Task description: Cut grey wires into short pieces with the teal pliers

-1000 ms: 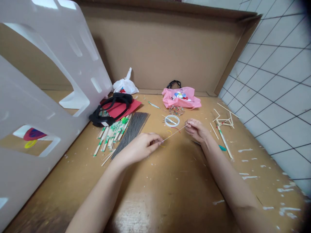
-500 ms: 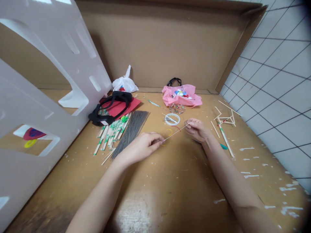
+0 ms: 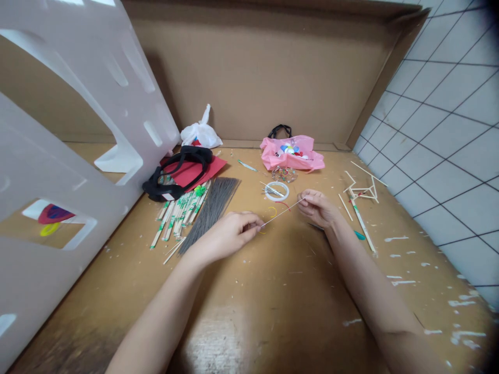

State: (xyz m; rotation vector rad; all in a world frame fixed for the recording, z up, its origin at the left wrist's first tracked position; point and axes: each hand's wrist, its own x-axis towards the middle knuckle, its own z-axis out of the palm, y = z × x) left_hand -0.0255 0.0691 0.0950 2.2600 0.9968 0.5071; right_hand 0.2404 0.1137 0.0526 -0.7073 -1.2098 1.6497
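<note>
A thin pale stick (image 3: 281, 212) stretches between my two hands just above the brown floor. My left hand (image 3: 230, 235) pinches its near end with fingers closed. My right hand (image 3: 317, 208) is closed on its far end. Small yellow and red loops (image 3: 272, 211) lie on the floor under the stick. A white tape ring (image 3: 276, 191) with thin needles across it sits just beyond the stick.
A bundle of grey wires (image 3: 212, 210) and wrapped chopsticks (image 3: 180, 213) lie left. Red paper (image 3: 195, 170), a black strap, a white bag (image 3: 200, 134), a pink bag (image 3: 292, 153). Glued sticks (image 3: 362, 195) right. White plastic panel (image 3: 78, 130) leans left; cardboard wall (image 3: 273, 72) behind.
Both hands stay on the stick; the view shifted slightly, and the hands barely moved.
</note>
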